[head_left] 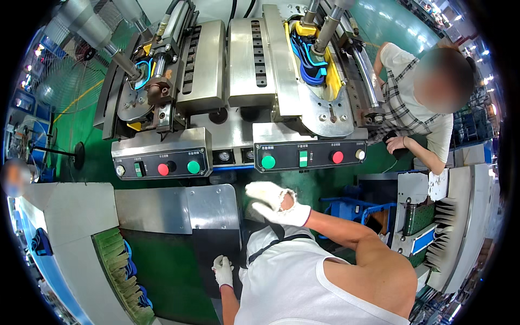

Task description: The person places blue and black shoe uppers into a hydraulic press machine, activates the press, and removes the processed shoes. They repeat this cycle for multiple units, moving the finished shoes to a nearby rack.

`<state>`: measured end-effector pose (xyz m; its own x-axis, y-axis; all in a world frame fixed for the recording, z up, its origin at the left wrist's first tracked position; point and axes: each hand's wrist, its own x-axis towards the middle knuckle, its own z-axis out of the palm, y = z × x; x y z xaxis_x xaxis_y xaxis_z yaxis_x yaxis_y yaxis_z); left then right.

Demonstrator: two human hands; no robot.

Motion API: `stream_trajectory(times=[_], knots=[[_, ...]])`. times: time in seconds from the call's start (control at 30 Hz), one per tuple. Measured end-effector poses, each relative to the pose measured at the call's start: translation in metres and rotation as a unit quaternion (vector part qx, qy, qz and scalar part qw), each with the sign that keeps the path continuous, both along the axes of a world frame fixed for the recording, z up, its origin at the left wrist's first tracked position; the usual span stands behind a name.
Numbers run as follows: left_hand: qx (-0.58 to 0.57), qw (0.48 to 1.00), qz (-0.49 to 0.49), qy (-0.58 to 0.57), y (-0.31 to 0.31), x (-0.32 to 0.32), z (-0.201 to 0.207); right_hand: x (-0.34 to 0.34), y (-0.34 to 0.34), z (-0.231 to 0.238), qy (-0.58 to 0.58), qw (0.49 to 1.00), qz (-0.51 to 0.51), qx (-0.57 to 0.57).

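Two gloves show in the head view: the right hand (279, 203) is spread and empty, the left hand (222, 272) curled (I cannot tell if it holds anything). Blue-and-black shoe-like pieces (311, 71) sit in the two-sided press (325, 118). Both sides look loaded; whether work there is done is unclear. Green bristles (111, 260) edge more blue pieces (130, 265). A blue crate (344, 211) stands rightward.

On the machine (231, 142), a left control panel (149, 162) and a right control panel (319, 155) line the front edge. Behind the right one, near the right edge, sits a workpiece (310, 67). A metal plate (151, 208) lies before the left front corner; a fan (65, 86) stands left, a co-worker (403, 81) right.
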<state>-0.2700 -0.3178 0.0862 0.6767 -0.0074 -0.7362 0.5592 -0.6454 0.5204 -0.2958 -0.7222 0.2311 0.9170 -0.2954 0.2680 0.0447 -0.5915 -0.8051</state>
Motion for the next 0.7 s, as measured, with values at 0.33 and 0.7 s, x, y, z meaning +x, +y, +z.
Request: stream_trajectory(times=[0.33, 0.7], knots=[[0.031, 0.996, 0.076, 0.041, -0.013, -0.044, -0.002, 0.039, 0.044, -0.013, 0.124, 0.970, 0.187, 0.089], [0.089, 0.996, -0.023, 0.004, -0.005, -0.066, -0.036, 0.046, 0.014, -0.022, 0.182, 0.968, 0.153, 0.084]])
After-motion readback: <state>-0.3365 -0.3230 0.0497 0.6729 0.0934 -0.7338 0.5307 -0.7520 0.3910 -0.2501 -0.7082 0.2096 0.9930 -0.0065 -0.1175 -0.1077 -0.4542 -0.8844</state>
